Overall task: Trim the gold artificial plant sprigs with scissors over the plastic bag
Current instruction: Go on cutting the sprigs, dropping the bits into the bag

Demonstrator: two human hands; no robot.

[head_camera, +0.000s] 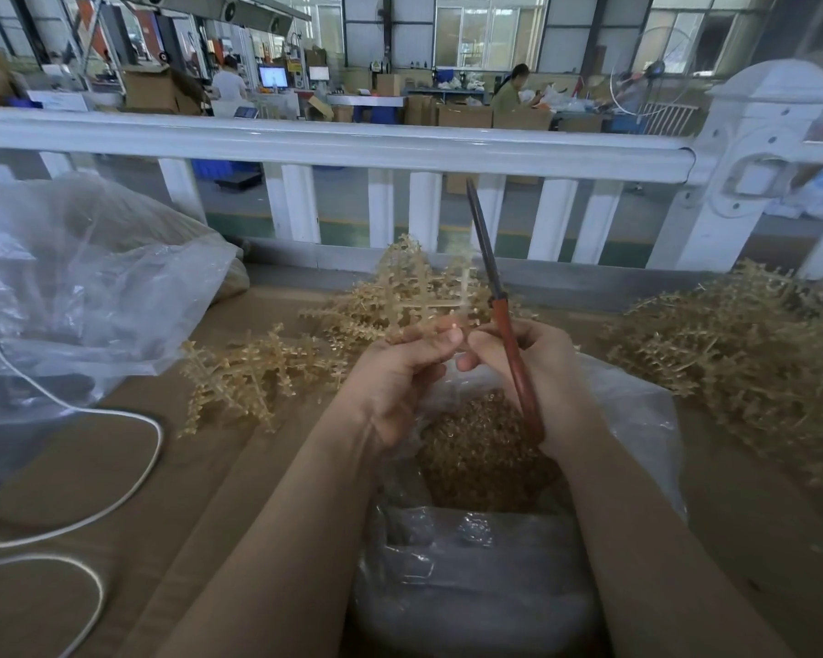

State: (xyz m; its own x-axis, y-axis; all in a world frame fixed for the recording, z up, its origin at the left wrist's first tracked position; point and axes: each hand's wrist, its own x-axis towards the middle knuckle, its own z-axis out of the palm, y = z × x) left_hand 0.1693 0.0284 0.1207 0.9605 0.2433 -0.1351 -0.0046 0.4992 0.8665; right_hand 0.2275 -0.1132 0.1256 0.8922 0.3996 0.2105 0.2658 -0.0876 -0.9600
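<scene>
My left hand [400, 372] pinches the stem of a gold sprig [424, 287] that stands up between both hands. My right hand [538, 368] grips red-handled scissors [495, 296], blades together and pointing up and away; its thumb and forefinger also touch the sprig's stem. Both hands hover over an open clear plastic bag [637, 420] holding a heap of gold trimmings [481, 448]. A loose sprig [248, 372] lies flat on the table at the left. A large pile of sprigs [732, 349] fills the right side.
A big crumpled clear bag [82, 287] sits at the far left. A white cord [115, 467] loops over the brown table [210, 467]. A white railing [352, 144] runs across behind the table. People work at benches beyond it.
</scene>
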